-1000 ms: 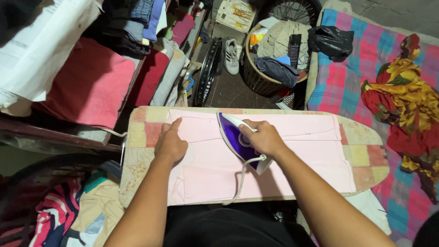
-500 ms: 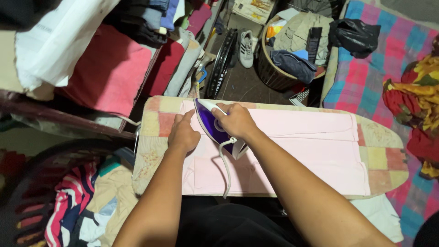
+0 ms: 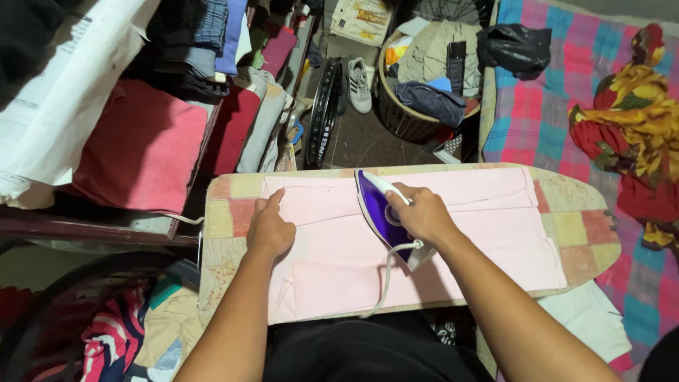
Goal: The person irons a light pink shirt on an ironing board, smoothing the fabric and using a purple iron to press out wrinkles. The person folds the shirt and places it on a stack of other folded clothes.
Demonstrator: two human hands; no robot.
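Here you were mid-press: your right hand (image 3: pixel 424 214) was wrapped around the handle of the purple iron (image 3: pixel 380 212), its soleplate flat on the pink garment (image 3: pixel 453 233) spread along the ironing board (image 3: pixel 587 240). Your left hand (image 3: pixel 270 228) lay open, fingers flat, pinning the cloth near its left end. The next stroke probably called for steady tension. The fabric looked smooth, with one folded panel near you.
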